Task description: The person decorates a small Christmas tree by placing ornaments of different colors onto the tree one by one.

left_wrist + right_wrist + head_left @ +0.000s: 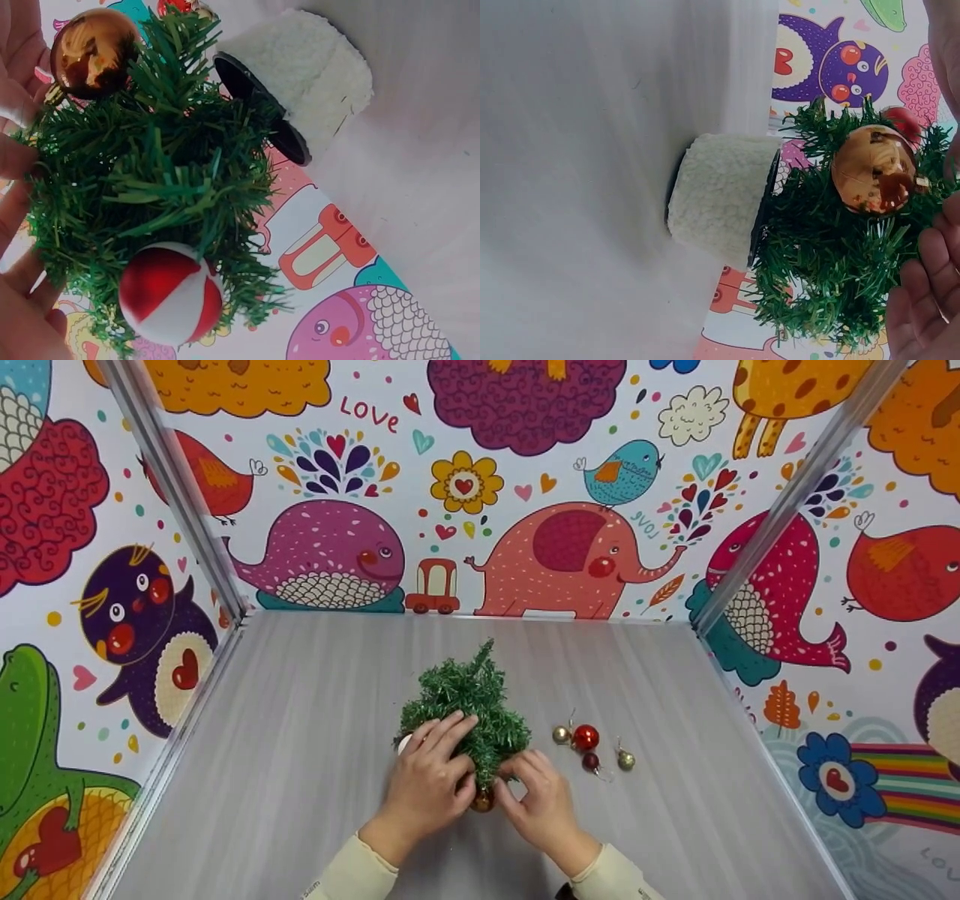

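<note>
A small green Christmas tree [480,697] stands upright on the table in a white fuzzy pot [724,199]. Low on its near side hangs a shiny gold bauble [874,169]. My left hand [431,776] lies over the tree's left side, fingers across the foliage, thumb and index finger bent at a branch above that bauble. From the right, my right hand [544,802] pinches at the bauble's top with thumb and index finger; its fingertips are partly hidden by needles. A red-and-white bauble [171,294] hangs on the tree's left side, beside my left hand.
To the right of the tree lie several loose baubles: a bright red bauble [585,737], a dark red bauble [591,762] and small gold ones, some with wire hooks. Walls with cartoon prints [330,555] border the grey table [300,720] at the back and sides.
</note>
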